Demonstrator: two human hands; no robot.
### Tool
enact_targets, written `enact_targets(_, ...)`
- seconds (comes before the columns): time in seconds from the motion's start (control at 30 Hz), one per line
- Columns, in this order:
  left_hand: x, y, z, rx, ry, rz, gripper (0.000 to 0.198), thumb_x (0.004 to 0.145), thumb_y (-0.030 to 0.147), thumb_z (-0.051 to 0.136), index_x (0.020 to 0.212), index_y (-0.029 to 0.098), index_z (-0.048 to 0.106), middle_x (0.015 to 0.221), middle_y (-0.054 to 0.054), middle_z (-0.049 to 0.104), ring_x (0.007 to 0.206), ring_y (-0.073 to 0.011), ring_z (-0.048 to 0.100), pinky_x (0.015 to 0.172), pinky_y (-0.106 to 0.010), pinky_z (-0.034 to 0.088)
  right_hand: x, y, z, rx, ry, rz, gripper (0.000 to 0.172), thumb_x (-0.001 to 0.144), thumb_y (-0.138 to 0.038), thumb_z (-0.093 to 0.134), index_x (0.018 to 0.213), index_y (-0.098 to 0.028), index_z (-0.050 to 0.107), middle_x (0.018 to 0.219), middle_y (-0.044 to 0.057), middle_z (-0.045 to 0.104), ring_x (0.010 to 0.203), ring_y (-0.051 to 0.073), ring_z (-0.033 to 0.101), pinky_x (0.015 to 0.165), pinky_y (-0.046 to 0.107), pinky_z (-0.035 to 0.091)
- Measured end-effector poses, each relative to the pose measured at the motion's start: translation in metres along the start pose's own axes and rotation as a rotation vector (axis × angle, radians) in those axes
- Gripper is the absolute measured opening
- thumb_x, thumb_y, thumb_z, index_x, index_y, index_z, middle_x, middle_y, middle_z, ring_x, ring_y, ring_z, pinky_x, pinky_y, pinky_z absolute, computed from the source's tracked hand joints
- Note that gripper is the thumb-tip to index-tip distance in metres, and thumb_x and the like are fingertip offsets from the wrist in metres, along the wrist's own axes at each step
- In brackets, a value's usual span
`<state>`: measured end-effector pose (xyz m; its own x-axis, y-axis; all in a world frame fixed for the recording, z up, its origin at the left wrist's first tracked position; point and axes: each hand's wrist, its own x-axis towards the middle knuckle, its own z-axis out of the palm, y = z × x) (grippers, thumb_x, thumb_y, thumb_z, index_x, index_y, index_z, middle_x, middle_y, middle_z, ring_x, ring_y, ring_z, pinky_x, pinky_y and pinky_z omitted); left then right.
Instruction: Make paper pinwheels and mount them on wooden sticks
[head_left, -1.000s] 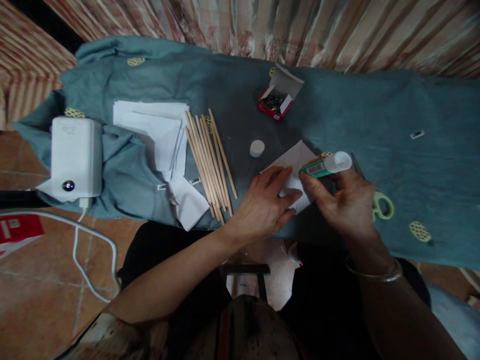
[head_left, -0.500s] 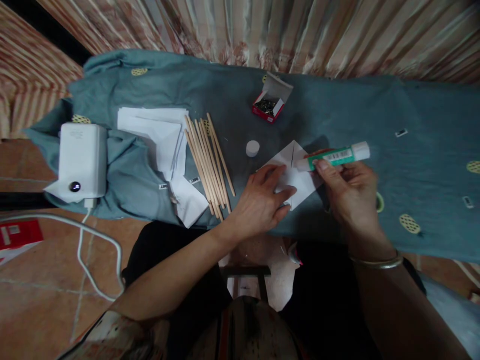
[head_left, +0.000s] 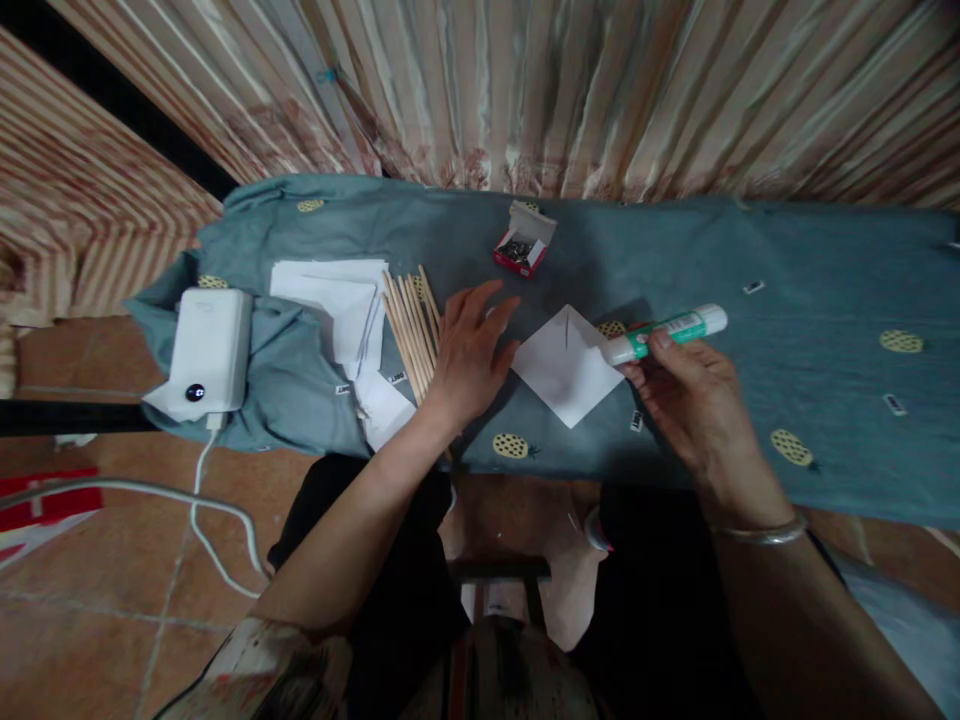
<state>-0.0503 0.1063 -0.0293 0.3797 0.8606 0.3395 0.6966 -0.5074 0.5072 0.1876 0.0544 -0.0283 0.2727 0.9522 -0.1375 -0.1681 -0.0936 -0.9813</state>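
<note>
My right hand [head_left: 694, 400] is closed round a green and white glue stick [head_left: 666, 334], held level just right of a folded white paper square [head_left: 564, 365] on the teal cloth [head_left: 787, 340]. The stick's uncapped end points at the paper's right corner. My left hand [head_left: 469, 350] is off the paper, fingers spread and stretched out over the cloth, between the paper and a bundle of wooden sticks [head_left: 411, 320]. The glue cap that lay there is hidden under this hand.
A stack of white paper sheets [head_left: 334, 300] lies left of the sticks. A small red box with its lid open [head_left: 523, 245] stands behind. A white device with a cable [head_left: 206, 350] sits at the cloth's left end. Striped curtains hang behind.
My left hand has let go of the folded paper and moved left, opening over where the white cap lay. The right hand with the glue stick has drawn slightly away from the paper.
</note>
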Motion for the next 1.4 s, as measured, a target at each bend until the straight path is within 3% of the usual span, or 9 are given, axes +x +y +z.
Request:
enact_targets(0.2, 0.015, -0.009, 0.000, -0.062, -0.035, -0.103, 0.031, 0.083, 0.009, 0.054, 0.110, 0.017, 0.069, 0.110, -0.009, 0.068, 0.105, -0.0243, 0.057, 0.097, -0.045, 0.046, -0.007, -0.005, 0.006, 0.054, -0.042, 0.075, 0.015, 0.071, -0.034, 0.082, 0.079, -0.024, 0.073, 0.077, -0.002, 0.074, 0.060, 0.012, 0.066, 0.057, 0.024, 0.058)
enact_targets(0.3, 0.014, 0.003, -0.001, -0.385, 0.016, -0.235, 0.026, 0.082, 0.016, 0.062, 0.107, 0.017, 0.069, 0.101, -0.006, 0.070, 0.094, -0.0197, 0.062, 0.088, -0.038, 0.051, -0.012, -0.008, 0.011, 0.127, -0.020, 0.131, 0.017, 0.067, -0.029, 0.084, 0.080, -0.024, 0.074, 0.083, -0.002, 0.076, 0.070, 0.012, 0.071, 0.069, 0.025, 0.061)
enact_targets(0.43, 0.007, 0.025, 0.003, -0.979, -0.020, -0.440, 0.029, 0.075, 0.031, 0.075, 0.100, 0.018, 0.070, 0.094, -0.005, 0.072, 0.086, -0.0171, 0.067, 0.081, -0.033, 0.052, -0.017, -0.010, 0.014, 0.207, -0.039, 0.148, 0.017, 0.065, -0.028, 0.084, 0.078, -0.025, 0.073, 0.089, -0.002, 0.077, 0.083, 0.015, 0.073, 0.085, 0.032, 0.061)
enact_targets(0.57, 0.000, 0.046, 0.009, -1.213, -0.067, -0.529, 0.031, 0.066, 0.030, 0.082, 0.093, 0.018, 0.072, 0.092, -0.003, 0.073, 0.087, -0.0164, 0.067, 0.085, -0.033, 0.052, -0.020, -0.009, 0.013, 0.240, -0.073, 0.105, 0.012, 0.073, -0.030, 0.079, 0.079, -0.024, 0.072, 0.087, -0.001, 0.077, 0.082, 0.016, 0.074, 0.090, 0.036, 0.060)
enact_targets(0.9, -0.008, 0.066, 0.015, -1.340, -0.061, -0.539, 0.034, 0.057, 0.028, 0.088, 0.087, 0.018, 0.075, 0.083, -0.001, 0.072, 0.078, -0.0133, 0.064, 0.079, -0.028, 0.051, -0.035, -0.016, 0.010, 0.405, -0.102, 0.183, 0.013, 0.071, -0.025, 0.082, 0.080, -0.021, 0.073, 0.089, 0.000, 0.077, 0.083, 0.012, 0.073, 0.088, 0.024, 0.058)
enact_targets(1.4, -0.010, 0.066, 0.012, -1.282, -0.031, -0.487, 0.031, 0.060, 0.024, 0.085, 0.088, 0.018, 0.074, 0.083, 0.000, 0.072, 0.077, -0.0125, 0.065, 0.076, -0.026, 0.051, -0.037, -0.016, 0.010, 0.287, -0.104, 0.157, 0.021, 0.068, -0.033, 0.086, 0.081, -0.020, 0.075, 0.089, 0.001, 0.077, 0.083, 0.016, 0.073, 0.087, 0.032, 0.061)
